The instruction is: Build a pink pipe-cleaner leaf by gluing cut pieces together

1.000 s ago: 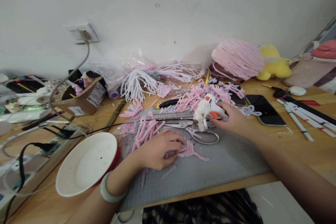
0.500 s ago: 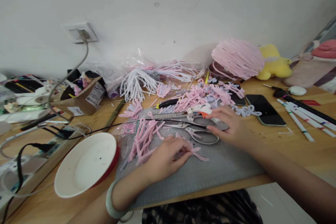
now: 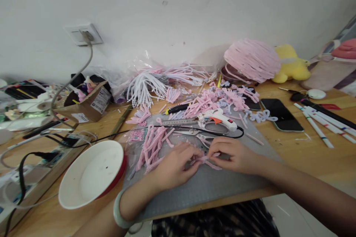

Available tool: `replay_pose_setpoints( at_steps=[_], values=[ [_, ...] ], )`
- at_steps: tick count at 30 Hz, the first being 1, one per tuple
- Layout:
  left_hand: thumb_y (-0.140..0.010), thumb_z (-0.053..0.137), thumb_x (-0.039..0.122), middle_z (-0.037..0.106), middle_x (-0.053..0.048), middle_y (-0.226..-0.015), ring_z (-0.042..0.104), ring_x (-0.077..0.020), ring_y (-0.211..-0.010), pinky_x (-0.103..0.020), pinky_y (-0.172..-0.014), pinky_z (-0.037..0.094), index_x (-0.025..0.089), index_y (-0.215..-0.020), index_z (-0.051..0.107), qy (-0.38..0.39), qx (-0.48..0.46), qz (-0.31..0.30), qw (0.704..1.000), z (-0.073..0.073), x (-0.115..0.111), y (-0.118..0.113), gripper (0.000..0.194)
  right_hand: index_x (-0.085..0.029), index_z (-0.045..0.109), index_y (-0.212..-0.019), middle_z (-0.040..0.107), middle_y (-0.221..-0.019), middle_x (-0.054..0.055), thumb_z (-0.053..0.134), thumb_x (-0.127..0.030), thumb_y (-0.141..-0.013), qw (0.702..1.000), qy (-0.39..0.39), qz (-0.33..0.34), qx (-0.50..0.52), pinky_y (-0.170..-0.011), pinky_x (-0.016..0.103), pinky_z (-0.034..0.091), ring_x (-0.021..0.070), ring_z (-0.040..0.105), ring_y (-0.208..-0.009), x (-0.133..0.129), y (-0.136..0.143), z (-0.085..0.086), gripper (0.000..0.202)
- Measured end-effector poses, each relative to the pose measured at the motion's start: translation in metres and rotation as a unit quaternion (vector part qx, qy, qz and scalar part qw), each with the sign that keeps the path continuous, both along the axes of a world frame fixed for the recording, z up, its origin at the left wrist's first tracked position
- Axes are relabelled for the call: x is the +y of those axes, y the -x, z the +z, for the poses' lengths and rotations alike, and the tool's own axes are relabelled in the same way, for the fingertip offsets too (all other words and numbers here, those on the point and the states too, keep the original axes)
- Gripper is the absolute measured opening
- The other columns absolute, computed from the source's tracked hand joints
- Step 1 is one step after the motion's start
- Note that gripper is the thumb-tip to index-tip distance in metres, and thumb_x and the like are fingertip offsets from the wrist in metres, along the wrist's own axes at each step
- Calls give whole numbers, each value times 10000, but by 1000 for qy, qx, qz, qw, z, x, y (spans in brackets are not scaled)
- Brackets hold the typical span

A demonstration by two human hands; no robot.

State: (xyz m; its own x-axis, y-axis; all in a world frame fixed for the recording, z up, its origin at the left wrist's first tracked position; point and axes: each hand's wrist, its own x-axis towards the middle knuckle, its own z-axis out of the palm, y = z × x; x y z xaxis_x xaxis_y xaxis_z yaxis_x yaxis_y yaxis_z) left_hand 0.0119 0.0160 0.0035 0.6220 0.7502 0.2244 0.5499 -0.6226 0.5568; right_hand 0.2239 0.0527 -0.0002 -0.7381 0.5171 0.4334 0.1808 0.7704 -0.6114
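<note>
Pinched between the fingers of my left hand (image 3: 178, 163) is a pink fuzzy piece (image 3: 204, 160) low over the grey mat (image 3: 222, 185). My right hand (image 3: 233, 155) grips the same piece at its right side, with fingertips close to the left ones. Just behind my hands lie the scissors (image 3: 204, 139), partly covered, and a white glue gun (image 3: 222, 118) with an orange trigger and black cord. A ruler (image 3: 178, 122) rests beside it. Pink fuzzy strips (image 3: 154, 148) are piled left of my hands.
A white bowl (image 3: 91, 174) stands at the left, near a power strip (image 3: 41, 170). Behind are white-tipped stems (image 3: 144, 87), pink pieces (image 3: 203, 102) and a cardboard box (image 3: 86, 103). A phone (image 3: 280, 114) and markers (image 3: 317, 126) lie at the right.
My right hand has come away from the glue gun, down and left to the pink piece, and its fingers have closed. The glue gun now shows fully. My left hand has barely moved.
</note>
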Motion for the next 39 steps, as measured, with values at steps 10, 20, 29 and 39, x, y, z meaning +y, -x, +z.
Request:
replay_pose_setpoints(
  at_steps=[10, 20, 29, 39],
  values=[
    [-889, 422, 193, 616, -53, -894, 537, -153, -867, -272, -796, 398, 183, -913, 541, 14, -22, -42, 999, -4, 1, 2, 122, -160, 608, -837, 565, -718, 11, 517, -69, -707, 998, 47, 23, -26, -586, 209, 407, 104, 500, -633, -2, 3, -10, 183],
    [-886, 365, 117, 618, -47, -806, 548, -142, -805, -251, -773, 401, 169, -845, 567, -13, 9, -133, 991, -2, -2, -2, 212, -158, 645, -804, 641, -770, 34, 500, -58, -716, 980, 95, 142, -104, -713, 233, 447, 136, 572, -765, -3, 3, 1, 197],
    [-867, 465, 189, 635, -38, -906, 553, -159, -870, -286, -797, 403, 192, -920, 559, 28, 24, -19, 999, -6, 3, -3, 108, -174, 667, -909, 592, -914, 78, 422, -115, -853, 991, 3, -6, -133, -782, 297, 423, 166, 535, -871, 11, -4, 5, 257],
    [-831, 516, 208, 616, -10, -834, 540, -158, -826, -302, -798, 377, 188, -824, 554, 49, 78, -1, 996, -9, 6, -6, 43, -160, 657, -849, 599, -865, 70, 386, -28, -821, 988, -24, 23, -150, -812, 333, 398, 179, 488, -864, 12, 0, -3, 303]
  ],
)
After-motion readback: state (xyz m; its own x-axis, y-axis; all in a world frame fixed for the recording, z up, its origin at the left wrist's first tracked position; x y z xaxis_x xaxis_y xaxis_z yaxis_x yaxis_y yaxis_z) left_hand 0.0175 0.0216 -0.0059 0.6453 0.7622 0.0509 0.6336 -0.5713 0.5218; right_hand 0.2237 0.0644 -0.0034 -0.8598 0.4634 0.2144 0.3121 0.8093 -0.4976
